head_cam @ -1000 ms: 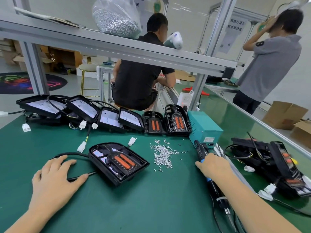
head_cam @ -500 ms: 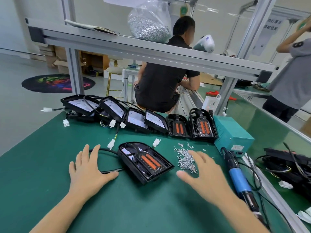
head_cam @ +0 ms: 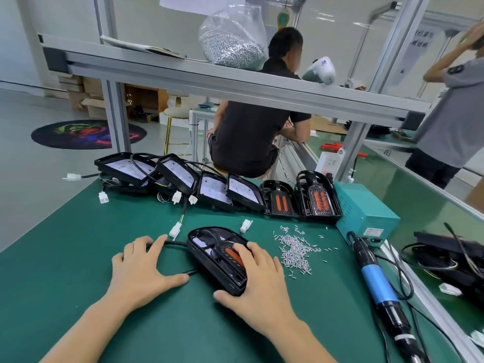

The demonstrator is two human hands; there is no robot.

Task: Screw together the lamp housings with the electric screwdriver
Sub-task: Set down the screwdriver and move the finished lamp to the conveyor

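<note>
- One black lamp housing (head_cam: 217,260) is seen flat on the green bench (head_cam: 65,258), near the middle of it, set well back from the near edge.
- Six more housings are counted in a leaning row (head_cam: 214,191) along the far edge: four with pale faces up, two with orange inserts showing.
- A further stack of housings (head_cam: 450,260) is noted past the aluminium rail at the right edge; the count cannot be told.
- One electric screwdriver (head_cam: 374,281), blue-bodied, is laid near the right edge, tip toward the far side, held by neither hand.
- One teal power box (head_cam: 366,213) stands at the far right corner, just beside the row.
- One loose heap of small screws (head_cam: 296,251) lies between the housing and the screwdriver; one clear bag of screws (head_cam: 233,40) sits on the overhead shelf.
- Bare mat is left along the left edge and the near edge, to either side of the forearms.
- The left hand (head_cam: 141,271) is laid palm down just left of the housing, fingers spread and straight over the black cable (head_cam: 175,243), thumb stretched toward the housing; nothing is gripped.
- The right hand (head_cam: 256,281) is placed on the housing's near right corner, fingers only lightly bent over the orange insert, thumb against the near rim; the housing is pressed rather than clasped.
</note>
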